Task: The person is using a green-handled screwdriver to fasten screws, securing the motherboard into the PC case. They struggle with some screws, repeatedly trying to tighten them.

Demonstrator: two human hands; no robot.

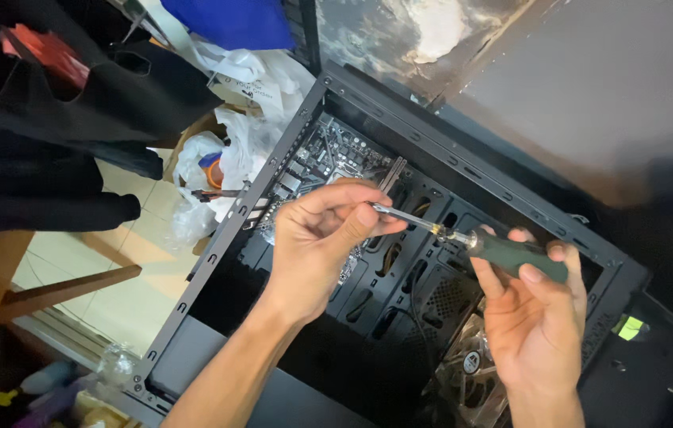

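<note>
An open black computer case [463, 162] lies on its side below me, with a motherboard [328, 154] at its far end and a clear fan [467, 372] near me. My right hand [531, 317] grips the dark green handle of a screwdriver [511, 252]. Its metal shaft runs left to my left hand [321, 238], whose fingertips pinch around the tip above the case's inside. Whether a screw sits at the tip is hidden by the fingers.
Black clothing [51, 135] hangs at the upper left. White plastic bags [233, 150] and a cardboard box lie on the tiled floor beside the case. A wooden frame [43, 293] crosses at the left. A grey wall [614, 71] stands behind the case.
</note>
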